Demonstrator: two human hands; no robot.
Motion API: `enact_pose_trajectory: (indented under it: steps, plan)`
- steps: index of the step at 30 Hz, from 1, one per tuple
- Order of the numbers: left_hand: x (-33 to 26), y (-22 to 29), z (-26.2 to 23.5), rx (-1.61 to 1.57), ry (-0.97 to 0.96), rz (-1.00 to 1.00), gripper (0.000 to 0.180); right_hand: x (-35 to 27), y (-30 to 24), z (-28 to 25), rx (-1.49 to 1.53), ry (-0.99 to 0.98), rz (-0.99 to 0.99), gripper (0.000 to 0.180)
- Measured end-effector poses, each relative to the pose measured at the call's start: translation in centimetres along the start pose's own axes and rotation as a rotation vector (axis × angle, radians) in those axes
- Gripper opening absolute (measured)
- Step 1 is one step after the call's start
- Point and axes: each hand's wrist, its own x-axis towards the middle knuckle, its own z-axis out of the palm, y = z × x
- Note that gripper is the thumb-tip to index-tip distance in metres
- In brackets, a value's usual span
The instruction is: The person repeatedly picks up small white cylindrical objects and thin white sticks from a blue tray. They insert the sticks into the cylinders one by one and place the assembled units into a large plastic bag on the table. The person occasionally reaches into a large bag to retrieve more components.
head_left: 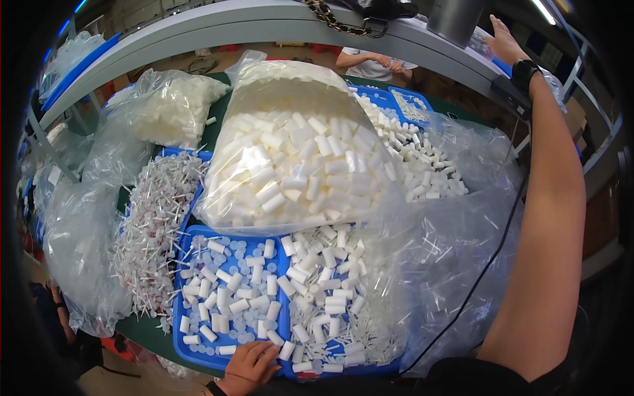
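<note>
My left hand (pixel 249 368) rests at the front edge of a blue tray (pixel 178 340), its fingers slightly spread and lying over the rim, beside some white cylinders. That tray holds white foam-like cylinders (pixel 239 305) and small translucent round discs (pixel 232 263). My right arm is stretched far up, and my right hand (pixel 505 43) is open at the raised shelf, fingers extended, with nothing seen in it. A large clear bag (pixel 297 158) full of white cylinders stands behind the trays.
A heap of thin white-stemmed pieces (pixel 158 231) lies at left. More cylinders and thin sticks (pixel 337 297) fill the right tray, partly under clear plastic (pixel 449 264). A black cable (pixel 479 280) crosses it. A metal cylinder (pixel 456 23) stands on the shelf (pixel 251 23). Another person's hands (pixel 389 64) show beyond.
</note>
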Motion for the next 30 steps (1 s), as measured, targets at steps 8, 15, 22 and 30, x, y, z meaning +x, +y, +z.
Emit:
enact_pose_trajectory:
  steps: [8, 15, 22, 30]
  plan:
    - [0.7, -0.2, -0.3, -0.046, -0.058, -0.038, 0.061, -6.5, -3.6, -9.4, 0.729, -0.478, 0.185, 0.074]
    - [1.0, 0.4, -0.9, -0.044, -0.06, -0.068, 0.054, -2.6, -5.6, -13.2, 0.969, -0.539, 0.372, 0.084]
    - [-0.3, -2.1, 0.6, -0.097, -0.09, -0.038, 0.045, -0.3, 3.7, -5.1, 0.089, -0.573, 0.152, 0.067]
    - [-0.2, -0.4, -0.6, -0.124, -0.082, -0.084, 0.044, -1.8, -3.0, -9.1, 0.22, -0.269, 0.107, 0.011]
